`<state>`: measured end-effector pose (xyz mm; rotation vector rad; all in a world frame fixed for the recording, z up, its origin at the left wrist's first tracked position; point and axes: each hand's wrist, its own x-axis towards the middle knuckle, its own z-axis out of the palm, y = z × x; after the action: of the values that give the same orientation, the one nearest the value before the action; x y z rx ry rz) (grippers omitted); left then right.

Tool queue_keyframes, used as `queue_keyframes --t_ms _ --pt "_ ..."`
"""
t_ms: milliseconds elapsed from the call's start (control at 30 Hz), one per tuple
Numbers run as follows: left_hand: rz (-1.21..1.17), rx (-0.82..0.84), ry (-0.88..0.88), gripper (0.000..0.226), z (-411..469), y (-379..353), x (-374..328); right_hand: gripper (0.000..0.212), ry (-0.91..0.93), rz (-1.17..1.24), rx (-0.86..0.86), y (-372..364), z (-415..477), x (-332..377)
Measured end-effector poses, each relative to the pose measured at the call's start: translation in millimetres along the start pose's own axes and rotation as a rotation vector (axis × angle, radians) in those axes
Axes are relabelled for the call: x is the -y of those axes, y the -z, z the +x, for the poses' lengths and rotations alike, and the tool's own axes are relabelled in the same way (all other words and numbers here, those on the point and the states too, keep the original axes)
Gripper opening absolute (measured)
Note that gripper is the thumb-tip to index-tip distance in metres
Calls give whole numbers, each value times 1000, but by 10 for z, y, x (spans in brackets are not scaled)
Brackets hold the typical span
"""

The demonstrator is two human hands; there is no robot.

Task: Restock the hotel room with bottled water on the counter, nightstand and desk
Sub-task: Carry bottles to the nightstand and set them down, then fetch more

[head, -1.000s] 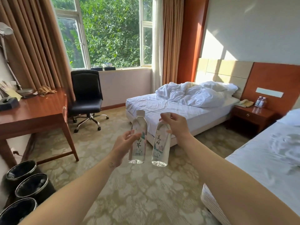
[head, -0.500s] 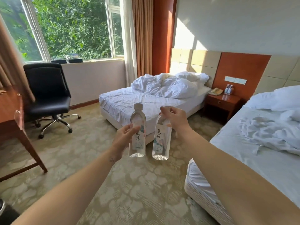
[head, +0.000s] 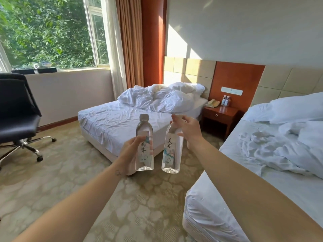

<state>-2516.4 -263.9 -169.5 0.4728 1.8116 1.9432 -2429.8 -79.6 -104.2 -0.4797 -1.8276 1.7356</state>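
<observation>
I hold two clear water bottles with white labels out in front of me. My left hand [head: 130, 154] grips the left bottle [head: 144, 144] around its middle, upright. My right hand [head: 187, 130] holds the right bottle [head: 172, 152] by its neck and cap, so it hangs slightly tilted. Beyond them, between the two beds, stands the wooden nightstand [head: 219, 117]. On its top, against the wall, stand two small bottles [head: 225, 100] next to a beige telephone [head: 212, 103].
An unmade bed [head: 122, 119] with crumpled white bedding lies straight ahead. A second bed [head: 262, 172] fills the right side. A black office chair [head: 15, 112] stands at the left under the window. Patterned carpet [head: 70, 180] runs between the beds toward the nightstand.
My view has swung right: the desk and bins at the left have left the frame, and the nightstand and right bed have come closer to the centre. Both bottles stay held out front.
</observation>
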Motion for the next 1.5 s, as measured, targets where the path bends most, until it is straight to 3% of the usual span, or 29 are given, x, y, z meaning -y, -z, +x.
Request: queue_keyframes --t_ms 167,367,500,1000,1200,1367,1500 --pt "-46 31 13 64 458 -239 53 23 2 -24 -33 223 412 -97" --pt "-73 54 28 36 972 -379 140 23 -5 2 -54 325 840 -241" --pt "-66 92 37 48 1318 -431 141 22 11 9 -65 314 1132 -309" --pt "49 228 0 46 3037 -155 -119 22 3 8 -207 -195 2508 -455" --pt "73 301 -9 56 3663 -52 -199 20 -19 12 -318 -321 2924 -491" --pt "56 353 11 46 4001 -89 -134 16 -24 -28 -382 -300 3141 -564" --pt "42 396 27 22 4252 -191 -27 15 -23 -67 -429 -219 3284 -641"
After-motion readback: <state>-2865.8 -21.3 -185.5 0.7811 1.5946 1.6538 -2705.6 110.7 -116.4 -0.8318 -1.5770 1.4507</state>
